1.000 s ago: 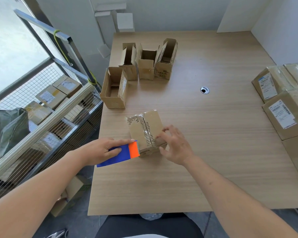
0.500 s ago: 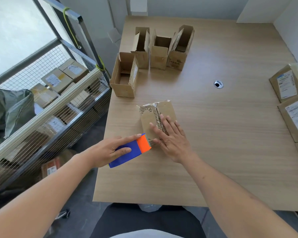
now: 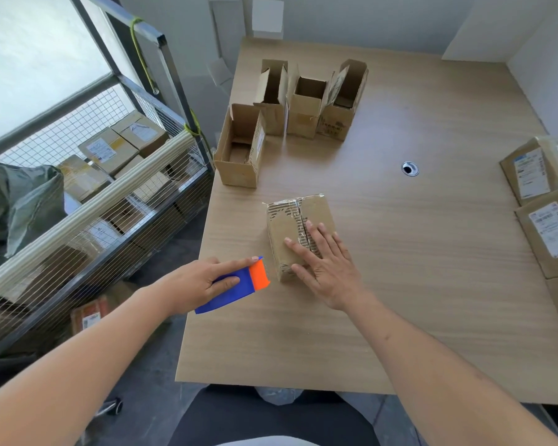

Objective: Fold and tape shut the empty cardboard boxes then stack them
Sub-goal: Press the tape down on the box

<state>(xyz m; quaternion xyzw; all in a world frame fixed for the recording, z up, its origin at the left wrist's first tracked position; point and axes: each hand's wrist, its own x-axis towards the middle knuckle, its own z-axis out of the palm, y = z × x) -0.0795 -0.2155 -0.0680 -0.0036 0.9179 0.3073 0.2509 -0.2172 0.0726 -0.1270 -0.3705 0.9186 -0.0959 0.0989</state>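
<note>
A small closed cardboard box [image 3: 289,220] with old tape along its top seam lies on the wooden table [image 3: 432,284] in front of me. My right hand [image 3: 326,265] rests flat on its near top, fingers spread, pressing the flaps down. My left hand [image 3: 207,280] grips a blue and orange tape dispenser [image 3: 239,283], whose orange end sits just left of the box's near corner. Several open, empty cardboard boxes [image 3: 240,149] [image 3: 306,107] stand in a cluster at the back left of the table.
Sealed parcels with shipping labels [image 3: 551,226] are piled at the table's right edge. A wire-mesh cart [image 3: 110,188] holding more parcels stands left of the table. A cable hole [image 3: 409,169] sits mid-table. My lap is at the near edge.
My right hand has moved from the box's near side onto its top and now lies flat there. The tape dispenser has stayed by the box's near left corner. My head has shifted.
</note>
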